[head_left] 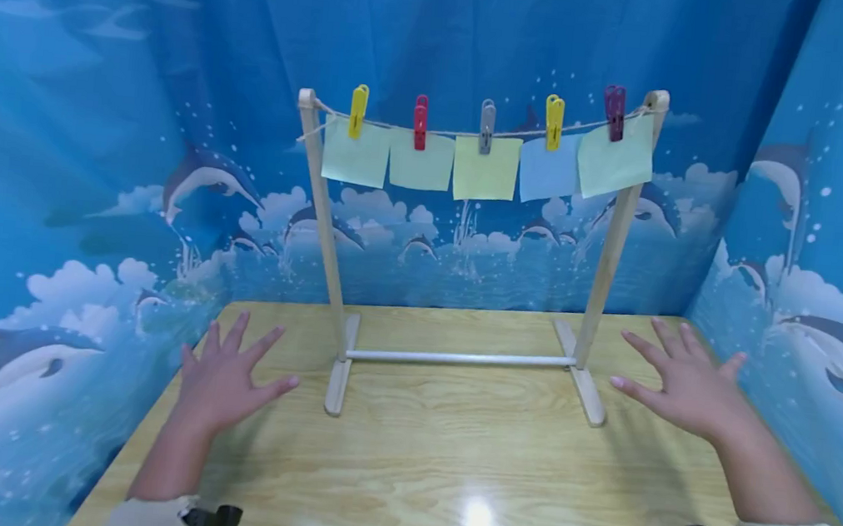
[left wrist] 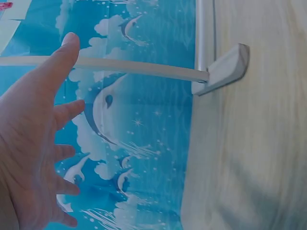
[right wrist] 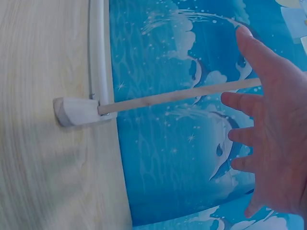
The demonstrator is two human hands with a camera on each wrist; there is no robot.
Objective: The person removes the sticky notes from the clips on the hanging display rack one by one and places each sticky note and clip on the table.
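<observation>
My left hand (head_left: 219,383) is held with fingers spread, left of a wooden stand (head_left: 328,246), and touches nothing. On the stand's other side my right hand (head_left: 689,382) also has its fingers spread and holds nothing. A string (head_left: 444,132) runs between the stand's two posts. Along it, several paper notes hang from clothespins: a pale green note (head_left: 355,157) under a yellow clothespin (head_left: 358,111), another green note (head_left: 420,167) under a red clothespin (head_left: 420,121), a yellow note (head_left: 485,177) under a grey clothespin (head_left: 487,127), a blue note (head_left: 548,174) under a second yellow clothespin (head_left: 553,122), and a tilted green note (head_left: 619,159) under a purple clothespin (head_left: 613,113).
A white crossbar (head_left: 458,358) joins the stand's feet on the wood-grain table (head_left: 405,445). Blue curtains (head_left: 441,39) with dolphins enclose the back and sides. Black straps (head_left: 212,520) sit at both sleeves.
</observation>
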